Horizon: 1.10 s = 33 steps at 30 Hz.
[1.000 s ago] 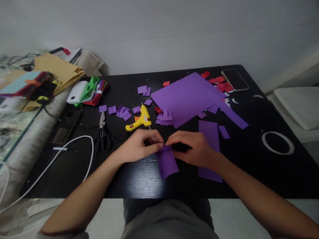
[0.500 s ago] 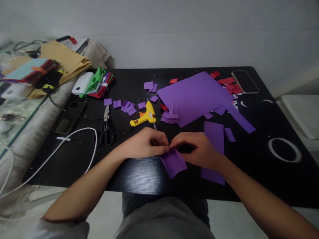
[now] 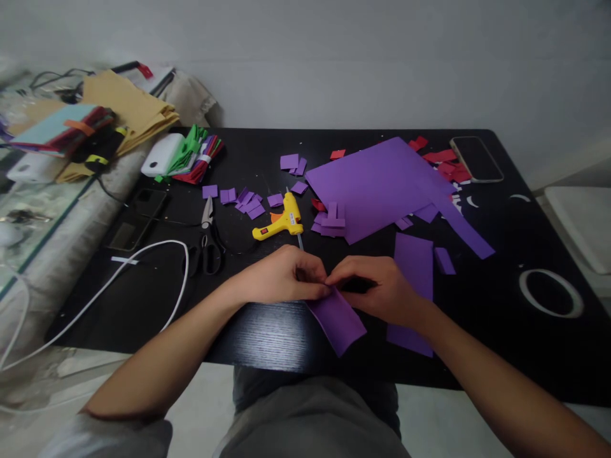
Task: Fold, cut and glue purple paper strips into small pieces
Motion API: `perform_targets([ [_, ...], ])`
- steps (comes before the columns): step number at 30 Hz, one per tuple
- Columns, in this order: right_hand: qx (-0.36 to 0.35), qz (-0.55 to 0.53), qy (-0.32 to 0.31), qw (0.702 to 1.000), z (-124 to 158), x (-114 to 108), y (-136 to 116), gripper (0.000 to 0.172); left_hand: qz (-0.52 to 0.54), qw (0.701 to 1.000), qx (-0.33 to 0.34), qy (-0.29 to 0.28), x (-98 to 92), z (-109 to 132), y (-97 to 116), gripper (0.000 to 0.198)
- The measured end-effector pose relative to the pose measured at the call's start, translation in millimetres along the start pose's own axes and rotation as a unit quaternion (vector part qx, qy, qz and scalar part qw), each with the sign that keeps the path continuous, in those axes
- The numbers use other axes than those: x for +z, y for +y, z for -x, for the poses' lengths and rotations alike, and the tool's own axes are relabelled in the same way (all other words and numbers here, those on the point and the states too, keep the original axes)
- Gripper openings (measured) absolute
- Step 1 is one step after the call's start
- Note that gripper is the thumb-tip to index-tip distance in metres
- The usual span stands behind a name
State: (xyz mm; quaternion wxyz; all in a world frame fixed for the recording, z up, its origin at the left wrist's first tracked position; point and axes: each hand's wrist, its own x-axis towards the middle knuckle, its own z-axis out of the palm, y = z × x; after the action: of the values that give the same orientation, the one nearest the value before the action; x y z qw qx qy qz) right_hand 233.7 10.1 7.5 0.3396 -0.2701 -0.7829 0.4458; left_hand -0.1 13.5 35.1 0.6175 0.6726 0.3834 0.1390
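Note:
Between my two hands, over the front part of the black table, a purple piece of foam or paper [image 3: 338, 321] is pinched at its upper end. My left hand [image 3: 296, 277] grips it with thumb and fingers from the left. From the right, the fingertips of my right hand [image 3: 375, 285] meet that same end. The free part slopes down toward me, slightly curved. Partly under my right wrist lies a purple rectangular sheet [image 3: 414, 261]. Just beyond my left hand rests a yellow glue gun [image 3: 286, 220].
Scissors [image 3: 209, 238] and a white cable [image 3: 184, 273] lie left, near several small purple pieces [image 3: 248, 202]. A large purple sheet [image 3: 377, 184], red scraps [image 3: 449, 166] and a phone [image 3: 476, 159] are at the back right. A tape roll [image 3: 551, 292] sits right.
The free end of the purple piece has swung down and a little right. Both hands keep their pinch in nearly the same place. The view has shifted slightly.

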Motion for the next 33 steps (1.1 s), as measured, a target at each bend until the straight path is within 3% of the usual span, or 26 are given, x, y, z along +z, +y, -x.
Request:
perform_targets([
  [15,-0.04,0.008,0.003,0.999,-1,2,1,0.014,0.021,1.0,0.008,0.011,4.0,-3,-5,0.008],
  [23,0.089,-0.092,0.042,0.991,0,5,6,0.019,-0.002,0.998,0.033,0.051,-2.6,-4,-8,0.025],
  [27,0.123,-0.109,0.076,0.983,-1,5,9,0.023,-0.025,0.986,0.109,0.122,-10.3,1,-3,0.024],
  [30,0.131,-0.122,0.082,0.981,-2,4,8,0.023,-0.12,0.971,0.186,0.092,-15.0,4,-2,0.038],
  [33,0.124,-0.119,0.087,0.981,-3,3,6,0.018,-0.225,0.946,0.218,0.081,-15.7,4,-4,0.036],
])
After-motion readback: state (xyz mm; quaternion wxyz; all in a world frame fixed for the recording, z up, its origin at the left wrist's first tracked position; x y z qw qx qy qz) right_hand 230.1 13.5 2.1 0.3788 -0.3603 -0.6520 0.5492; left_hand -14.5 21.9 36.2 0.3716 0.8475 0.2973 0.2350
